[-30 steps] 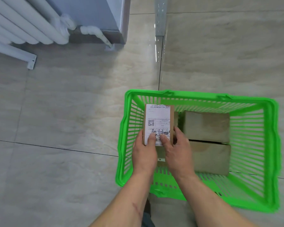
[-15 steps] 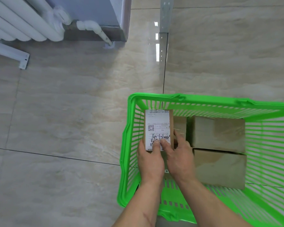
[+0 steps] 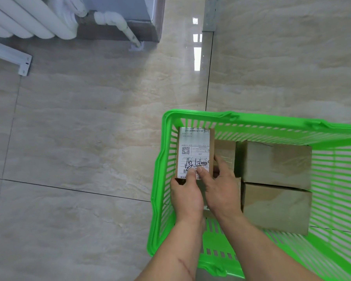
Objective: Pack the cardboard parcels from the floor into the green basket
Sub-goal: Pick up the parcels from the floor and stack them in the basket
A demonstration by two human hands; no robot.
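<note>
The green basket (image 3: pixel 162 167) stands on the tiled floor at the lower right. Inside its left end I hold a small cardboard parcel (image 3: pixel 195 147) with a white shipping label facing up. My left hand (image 3: pixel 185 194) grips its near left corner, thumb on the label. My right hand (image 3: pixel 221 189) grips its near right side. Two bigger plain parcels lie side by side in the basket, one at the far side (image 3: pixel 276 161) and one nearer (image 3: pixel 276 207). A smaller brown parcel (image 3: pixel 225 153) shows between them and the labelled one, partly hidden.
A white radiator (image 3: pixel 28 19) with a pipe (image 3: pixel 118 23) and a bracket (image 3: pixel 10 55) is at the top left by a grey wall corner. A metal post (image 3: pixel 210 14) stands at the top centre. Bare floor tiles (image 3: pixel 79 138) lie to the left of the basket.
The view has shifted so the basket sits further right and lower. Both hands have lowered the labelled parcel slightly into the basket's left end.
</note>
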